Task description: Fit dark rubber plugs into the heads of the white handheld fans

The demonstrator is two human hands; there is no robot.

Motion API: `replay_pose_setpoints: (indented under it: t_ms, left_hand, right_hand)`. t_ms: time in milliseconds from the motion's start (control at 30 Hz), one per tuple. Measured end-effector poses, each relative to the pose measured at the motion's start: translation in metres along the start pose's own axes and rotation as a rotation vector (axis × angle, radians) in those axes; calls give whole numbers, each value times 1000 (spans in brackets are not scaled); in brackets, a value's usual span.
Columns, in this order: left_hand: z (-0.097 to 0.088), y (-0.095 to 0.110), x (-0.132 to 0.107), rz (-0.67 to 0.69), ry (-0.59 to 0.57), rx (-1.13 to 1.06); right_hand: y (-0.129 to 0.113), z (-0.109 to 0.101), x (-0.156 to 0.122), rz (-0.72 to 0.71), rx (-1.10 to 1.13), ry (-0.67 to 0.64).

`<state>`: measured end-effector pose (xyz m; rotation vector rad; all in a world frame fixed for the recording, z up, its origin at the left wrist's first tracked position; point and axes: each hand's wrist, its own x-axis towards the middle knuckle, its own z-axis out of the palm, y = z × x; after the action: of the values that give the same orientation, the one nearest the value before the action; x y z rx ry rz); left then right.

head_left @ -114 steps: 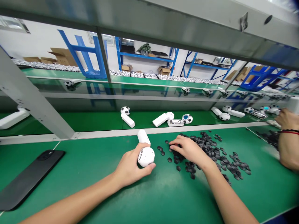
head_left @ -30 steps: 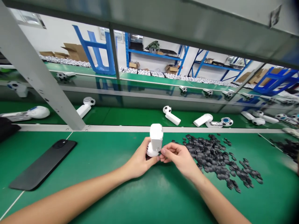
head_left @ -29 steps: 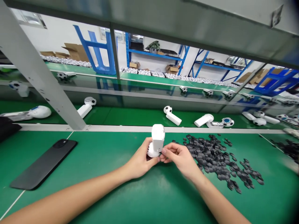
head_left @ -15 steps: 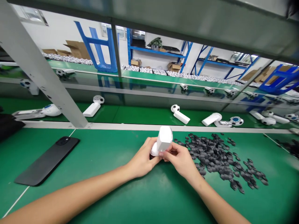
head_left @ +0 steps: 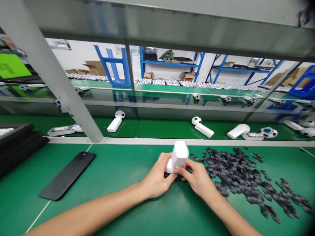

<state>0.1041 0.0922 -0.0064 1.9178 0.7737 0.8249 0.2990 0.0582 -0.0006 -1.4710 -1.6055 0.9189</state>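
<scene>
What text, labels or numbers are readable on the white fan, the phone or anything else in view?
No text is readable.
On the white fan: no marking shows.
On the black phone: none, plain back.
On the green panel, far left: pale mark, too blurred.
On the cardboard boxes: too small.

two bare hands [head_left: 157,178], bare forearms [head_left: 103,209]

White handheld fan [head_left: 179,154], handle tilted upward, round head low between left hand [head_left: 157,177] and right hand [head_left: 198,179]
</scene>
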Motion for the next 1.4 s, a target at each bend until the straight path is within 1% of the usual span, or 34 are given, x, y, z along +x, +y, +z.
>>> replay_pose_setpoints:
  t_ms: [200, 267, 400, 467, 600, 767, 933, 967, 1000, 1033, 1067, 1100, 1133, 1200, 1267, 1333, 1400]
  left_hand:
    - [1, 1, -2, -4, 16, 3]
    - [-1, 2, -4, 43, 5, 8]
    - [-6, 2, -5, 204, -71, -2]
    - [-8, 3, -5, 229, -82, -2]
    - [-9, 3, -5, 222, -70, 10]
    - [-9, 3, -6, 183, -104, -1]
    - [-11, 3, -4, 114, -112, 1]
    - [-12, 3, 0, 84, -142, -15]
    - [-14, 3, 5, 48, -191, -34]
    - [-15, 3, 12, 7, -243, -29]
    - [-18, 4, 21, -38, -280, 7]
    - [-21, 4, 33, -78, -294, 68]
    - [-26, 4, 46, -115, -277, 154]
    - [-38, 3, 78, -164, -184, 307]
    - [-54, 0, 114, -212, -53, 453]
    - [-69, -7, 145, -299, 41, 617]
    - [-78, -15, 166, -370, 68, 743]
  right_hand:
    - [-4, -1, -3, -7, -21, -32]
    - [-6, -3, -5, -12, 1, -38]
    - [-6, -6, -9, 18, 122, -66]
    - [-4, -5, -10, 40, 141, -62]
    - [-5, -3, -10, 72, 171, -73]
    - [-12, -7, -8, 129, 156, -102]
    - [-14, -6, -2, 65, 260, -138]
    - [-14, -9, 0, 44, 289, -145]
    - [-14, -14, 2, 22, 289, -156]
    - [-15, -21, 4, 7, 242, -149]
    - [-15, -30, 4, -1, 161, -123]
    - [-16, -40, 4, -7, 47, -84]
    - [-15, -52, 3, -12, -82, -42]
    - [-12, -76, 1, -34, -309, 4]
    - [-7, -95, -2, -58, -454, -24]
    - [-2, -106, -3, -55, -542, -66]
    - [2, -111, -3, -24, -599, -90]
